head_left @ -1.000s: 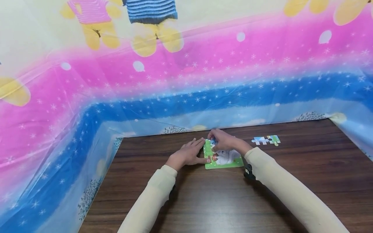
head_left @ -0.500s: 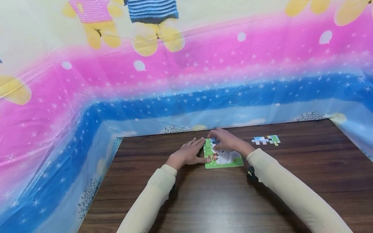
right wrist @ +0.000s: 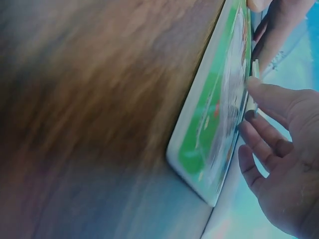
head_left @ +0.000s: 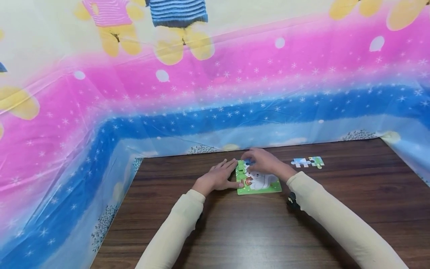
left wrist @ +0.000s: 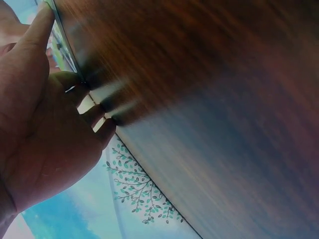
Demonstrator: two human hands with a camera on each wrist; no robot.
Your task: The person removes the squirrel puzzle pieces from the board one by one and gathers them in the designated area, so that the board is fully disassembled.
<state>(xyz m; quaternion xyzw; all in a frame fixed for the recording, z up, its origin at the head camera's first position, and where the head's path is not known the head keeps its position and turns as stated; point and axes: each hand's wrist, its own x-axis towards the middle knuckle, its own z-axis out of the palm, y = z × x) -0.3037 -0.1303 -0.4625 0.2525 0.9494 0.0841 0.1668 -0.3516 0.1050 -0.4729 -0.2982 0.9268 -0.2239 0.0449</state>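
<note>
A small jigsaw puzzle board [head_left: 260, 189] with a green border and a white animal picture lies on the brown table. My left hand [head_left: 219, 176] rests along its left side with fingers stretched out. The left thumb touches the lower left part of the picture. Over the upper part of the board my right hand [head_left: 263, 160] pinches a puzzle piece [right wrist: 255, 67] between thumb and fingers. That piece stands tilted, edge-on in the right wrist view, close over the board. The right hand hides the board's upper right area in the head view.
Two loose-looking puzzle pieces, a blue one [head_left: 300, 162] and a green one [head_left: 316, 161], lie side by side right of the board. A patterned cloth [head_left: 201, 112] hangs behind the table's back edge. The wood-grain table [head_left: 262, 231] stretches toward the front.
My right wrist and forearm have shifted slightly to the right, while the fingers stay over the upper part of the board. The left hand has kept its place.
</note>
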